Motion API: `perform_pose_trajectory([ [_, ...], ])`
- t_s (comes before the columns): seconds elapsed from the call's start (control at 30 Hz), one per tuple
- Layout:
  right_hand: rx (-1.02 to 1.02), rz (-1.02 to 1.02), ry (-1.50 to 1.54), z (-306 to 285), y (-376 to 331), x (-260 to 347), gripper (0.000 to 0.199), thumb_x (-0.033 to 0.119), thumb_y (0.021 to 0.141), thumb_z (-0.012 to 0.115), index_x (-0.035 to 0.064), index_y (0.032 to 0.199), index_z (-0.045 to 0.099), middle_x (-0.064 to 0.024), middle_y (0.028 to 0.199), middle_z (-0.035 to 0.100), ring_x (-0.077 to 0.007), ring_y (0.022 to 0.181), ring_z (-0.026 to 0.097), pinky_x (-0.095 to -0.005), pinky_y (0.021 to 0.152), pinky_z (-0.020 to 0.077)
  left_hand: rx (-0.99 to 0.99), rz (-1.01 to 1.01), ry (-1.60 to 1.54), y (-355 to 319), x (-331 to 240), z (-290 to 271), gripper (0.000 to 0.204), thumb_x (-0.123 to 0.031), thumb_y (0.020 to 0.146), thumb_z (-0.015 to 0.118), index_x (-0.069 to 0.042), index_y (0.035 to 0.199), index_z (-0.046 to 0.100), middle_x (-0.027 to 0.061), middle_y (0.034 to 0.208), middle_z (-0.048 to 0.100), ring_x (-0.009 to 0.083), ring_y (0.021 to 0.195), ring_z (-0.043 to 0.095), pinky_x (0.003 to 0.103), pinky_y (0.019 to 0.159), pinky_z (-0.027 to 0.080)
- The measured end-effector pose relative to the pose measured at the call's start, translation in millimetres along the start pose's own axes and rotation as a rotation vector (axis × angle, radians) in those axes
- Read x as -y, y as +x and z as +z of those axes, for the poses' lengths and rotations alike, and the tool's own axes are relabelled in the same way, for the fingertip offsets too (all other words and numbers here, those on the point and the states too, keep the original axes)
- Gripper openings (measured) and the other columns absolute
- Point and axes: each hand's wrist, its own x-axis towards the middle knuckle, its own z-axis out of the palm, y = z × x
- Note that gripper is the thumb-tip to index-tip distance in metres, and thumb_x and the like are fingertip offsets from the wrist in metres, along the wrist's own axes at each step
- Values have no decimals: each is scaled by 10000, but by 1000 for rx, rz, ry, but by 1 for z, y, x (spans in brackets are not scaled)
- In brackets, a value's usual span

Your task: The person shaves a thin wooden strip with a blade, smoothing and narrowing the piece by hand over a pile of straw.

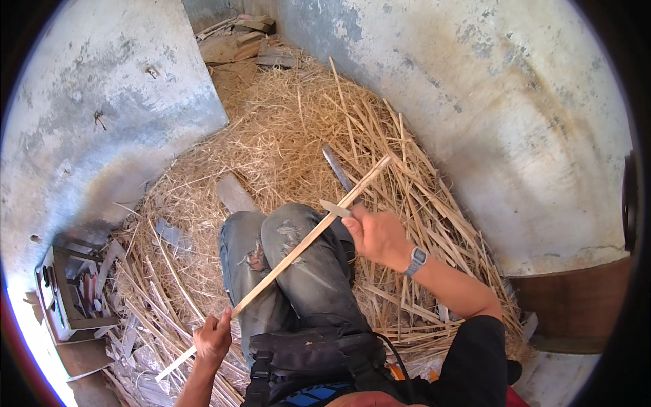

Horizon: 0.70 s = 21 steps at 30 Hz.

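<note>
A long pale strip of split wood, likely bamboo (288,261), runs slantwise across my knees from lower left to upper right. My left hand (214,336) is closed around its lower part, and the strip's end sticks out past the fist. In my right hand (378,235) is a knife (336,209), gripped with its blade lying across the strip's upper part. A watch sits on my right wrist. Just beyond the strip, a dark flat bar (337,166) leans among the shavings; its lower end is hidden behind the strip and my right hand.
Curly shavings (271,136) heap over the floor ahead. Many split strips (424,203) lie along the right wall (515,122). A grey board (235,194) lies beyond my knees. A box-like wooden frame (71,292) stands at the left, and wood pieces (254,34) are piled at the back.
</note>
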Motion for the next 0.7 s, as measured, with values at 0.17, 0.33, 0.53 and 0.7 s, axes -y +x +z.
perform_pose_trajectory([
  [0.17, -215, 232, -9, -28, 31, -71, 498, 404, 1101, 381, 47, 871, 640, -99, 454, 498, -308, 394, 522, -430, 405, 407, 18, 40, 22, 14, -1, -14, 472, -36, 828, 735, -239, 1253, 702, 30, 605, 426, 234, 400, 482, 394, 367, 397],
  [0.33, -242, 142, -51, -31, 33, -27, 463, 356, 1101, 404, 32, 871, 640, -107, 456, 493, -306, 400, 531, -428, 401, 391, 33, -17, -26, 8, 8, -9, 440, -37, 827, 742, -235, 1219, 723, 35, 606, 431, 232, 404, 476, 395, 378, 397],
  [0.53, -220, 225, -145, -37, 39, -78, 454, 339, 1093, 402, 11, 854, 605, -168, 571, 566, -386, 495, 574, -469, 460, 421, 25, -48, -124, -4, 14, -12, 435, -11, 809, 739, -206, 1198, 739, 42, 616, 461, 238, 430, 497, 395, 403, 408],
  [0.7, -341, 195, -91, -52, 33, -80, 444, 347, 1091, 399, 37, 869, 627, -173, 625, 581, -393, 560, 601, -458, 504, 453, 58, -87, -301, -4, 13, -8, 444, 21, 806, 707, -163, 1208, 739, 61, 610, 468, 250, 460, 515, 400, 438, 421],
])
